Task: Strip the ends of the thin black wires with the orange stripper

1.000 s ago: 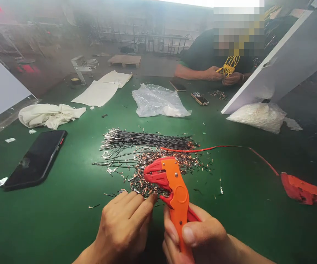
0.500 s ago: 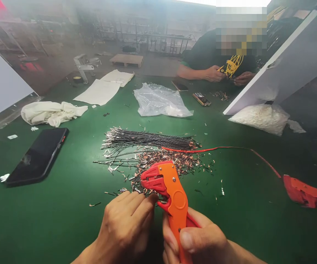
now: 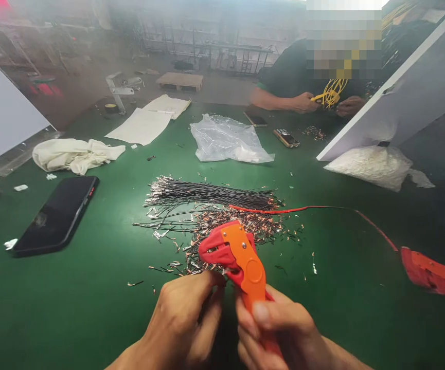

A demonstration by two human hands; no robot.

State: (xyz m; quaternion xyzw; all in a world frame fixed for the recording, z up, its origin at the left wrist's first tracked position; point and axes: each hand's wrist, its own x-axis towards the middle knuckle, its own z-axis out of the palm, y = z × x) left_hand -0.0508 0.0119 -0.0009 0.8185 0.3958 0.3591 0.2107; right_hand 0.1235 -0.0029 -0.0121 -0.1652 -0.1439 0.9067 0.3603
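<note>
My right hand [image 3: 284,329] is wrapped round an orange and red wire stripper [image 3: 252,272], its jaws pointing up and left. Close beside the tool's lower red part, my left hand [image 3: 187,308] is closed, knuckles up; whatever its fingertips hold is hidden. Just beyond the jaws lies a heap of short wire offcuts [image 3: 259,226] with copper and black bits. Behind it stretches a bundle of black wires [image 3: 210,192] with silvery ends at the left. A thin red strip [image 3: 295,209] runs over the heap towards a second red and orange tool [image 3: 434,270] at the right.
A black phone [image 3: 56,216] and a white cloth [image 3: 75,154] lie at the left. Farther back are paper sheets [image 3: 145,123], a clear plastic bag [image 3: 230,139] and a small phone [image 3: 286,138]. A filled bag [image 3: 372,164] rests at the right. Across the table, a person's hands hold yellow wires [image 3: 332,95].
My left hand has turned and curled its fingers in closer to the stripper. The stripper has tilted slightly in my right hand. The whole view has shifted a little.
</note>
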